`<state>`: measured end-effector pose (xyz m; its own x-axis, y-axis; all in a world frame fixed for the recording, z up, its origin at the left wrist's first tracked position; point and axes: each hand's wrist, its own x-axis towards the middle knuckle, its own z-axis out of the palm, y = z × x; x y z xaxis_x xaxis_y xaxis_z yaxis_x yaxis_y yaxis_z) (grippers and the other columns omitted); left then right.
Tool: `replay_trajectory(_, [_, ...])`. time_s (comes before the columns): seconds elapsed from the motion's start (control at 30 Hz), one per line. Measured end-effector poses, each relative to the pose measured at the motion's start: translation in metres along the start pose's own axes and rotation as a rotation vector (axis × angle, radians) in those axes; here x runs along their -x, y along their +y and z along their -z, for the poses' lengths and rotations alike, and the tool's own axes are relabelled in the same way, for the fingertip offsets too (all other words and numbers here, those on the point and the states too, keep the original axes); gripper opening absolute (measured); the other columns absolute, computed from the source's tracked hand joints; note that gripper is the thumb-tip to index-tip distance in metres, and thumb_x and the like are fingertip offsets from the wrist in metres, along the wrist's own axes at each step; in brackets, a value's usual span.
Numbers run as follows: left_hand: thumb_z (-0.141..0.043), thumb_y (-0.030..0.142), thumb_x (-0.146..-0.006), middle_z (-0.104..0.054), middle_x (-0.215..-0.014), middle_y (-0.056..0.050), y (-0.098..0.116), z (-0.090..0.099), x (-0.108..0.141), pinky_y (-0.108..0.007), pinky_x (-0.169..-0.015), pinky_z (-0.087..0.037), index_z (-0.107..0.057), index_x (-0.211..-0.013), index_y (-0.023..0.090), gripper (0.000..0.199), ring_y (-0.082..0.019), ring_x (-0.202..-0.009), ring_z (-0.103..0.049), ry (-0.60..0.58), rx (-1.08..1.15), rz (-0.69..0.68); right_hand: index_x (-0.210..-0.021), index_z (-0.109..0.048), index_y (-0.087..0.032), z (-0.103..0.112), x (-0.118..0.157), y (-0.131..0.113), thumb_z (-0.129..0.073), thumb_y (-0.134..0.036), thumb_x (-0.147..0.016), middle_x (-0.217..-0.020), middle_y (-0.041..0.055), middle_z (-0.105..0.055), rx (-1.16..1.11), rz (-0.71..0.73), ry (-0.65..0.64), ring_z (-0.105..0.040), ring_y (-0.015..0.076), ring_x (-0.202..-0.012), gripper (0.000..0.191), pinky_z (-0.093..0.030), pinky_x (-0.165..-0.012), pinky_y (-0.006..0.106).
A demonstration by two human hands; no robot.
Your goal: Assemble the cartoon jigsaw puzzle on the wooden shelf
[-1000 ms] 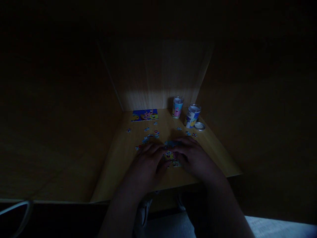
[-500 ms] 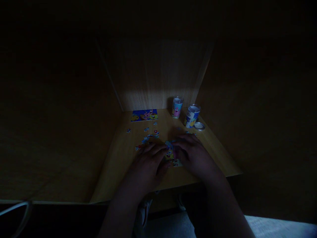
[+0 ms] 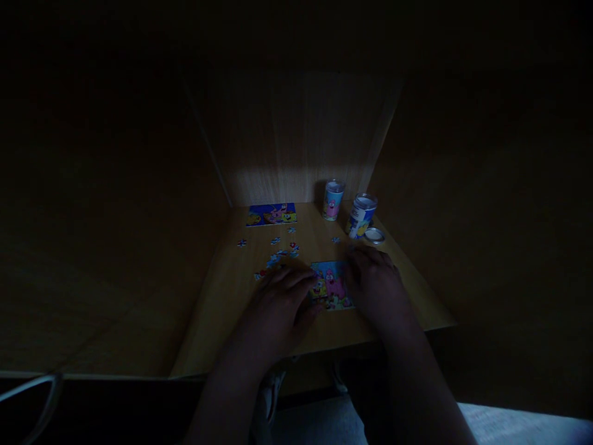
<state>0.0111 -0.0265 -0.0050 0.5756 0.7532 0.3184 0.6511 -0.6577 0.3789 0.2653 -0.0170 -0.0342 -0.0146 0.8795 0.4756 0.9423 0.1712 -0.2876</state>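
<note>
A partly covered jigsaw puzzle (image 3: 334, 285) with a pink and a yellow cartoon figure lies near the table's front. My left hand (image 3: 283, 303) stays at its left edge, with index finger and thumb holding it at two spots. At the right edge is my right hand (image 3: 378, 285), its fingers curled down together; the fingertips are hidden, and I cannot make out what is under them. Loose jigsaw pieces (image 3: 274, 259) are scattered beyond my left hand. One single piece (image 3: 336, 240) sits behind the puzzle.
At the back left lies a blue picture card (image 3: 271, 214) with cartoon figures. Two printed cans (image 3: 332, 204) with clear rims stand at the back right, a round lid (image 3: 374, 235) beside the nearer one. Wooden walls enclose the table (image 3: 222, 315), and the light is dim.
My right hand has moved right off the puzzle's middle, uncovering the pink figure and the single piece behind. My left hand has hardly moved.
</note>
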Motion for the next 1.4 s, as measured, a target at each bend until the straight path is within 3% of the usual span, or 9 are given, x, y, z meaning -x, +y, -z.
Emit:
replay_trajectory(0.17, [-0.073,0.032,-0.107,-0.074,-0.152,-0.007,0.001,0.001,-0.001,-0.058,-0.128,-0.05,-0.072,-0.147,0.029,0.041,-0.031,-0.143,-0.066,-0.015,-0.001,0.022,-0.132,-0.08,-0.022,0.0,0.0,0.003,-0.06,-0.033,-0.11,-0.14,0.0188,-0.075,0.035,-0.068,0.032,-0.067,0.036,-0.129,0.031,-0.053,-0.113,0.054])
replay_trajectory(0.57, [-0.074,0.03,-0.106,-0.075,-0.15,-0.007,-0.001,0.0,-0.002,-0.056,-0.124,-0.054,-0.073,-0.143,0.03,0.038,-0.031,-0.139,-0.068,0.009,0.006,0.016,-0.127,-0.079,-0.024,0.0,0.0,0.002,-0.059,-0.039,-0.111,-0.127,0.0176,-0.078,0.048,-0.054,0.035,-0.069,0.0353,-0.117,0.029,-0.055,-0.106,0.052])
replay_trajectory(0.83, [-0.073,0.03,-0.107,-0.074,-0.152,-0.005,0.001,0.001,-0.002,-0.057,-0.126,-0.052,-0.072,-0.143,0.029,0.035,-0.03,-0.14,-0.067,-0.013,0.0,0.029,-0.116,-0.08,-0.021,0.005,0.002,0.0,-0.059,-0.039,-0.112,-0.113,0.0192,-0.075,0.099,-0.188,0.067,-0.068,0.0355,-0.106,0.028,-0.054,-0.098,0.052])
replay_trajectory(1.1, [-0.072,0.031,-0.107,-0.075,-0.15,-0.007,0.0,-0.001,-0.002,-0.056,-0.124,-0.054,-0.073,-0.143,0.029,0.036,-0.03,-0.139,-0.068,0.009,0.017,0.024,-0.109,-0.081,-0.021,0.01,0.001,-0.005,-0.057,-0.035,-0.112,-0.107,0.0191,-0.075,0.182,-0.234,0.015,-0.069,0.0336,-0.097,0.027,-0.053,-0.086,0.046])
replay_trajectory(1.4, [-0.072,0.032,-0.108,-0.073,-0.152,-0.006,-0.002,-0.001,-0.002,-0.056,-0.126,-0.053,-0.072,-0.145,0.03,0.037,-0.03,-0.142,-0.067,-0.011,0.002,0.036,-0.115,-0.078,-0.017,0.015,-0.004,-0.011,-0.057,-0.036,-0.113,-0.122,0.0195,-0.074,0.281,-0.319,-0.164,-0.067,0.0334,-0.109,0.028,-0.048,-0.091,0.042])
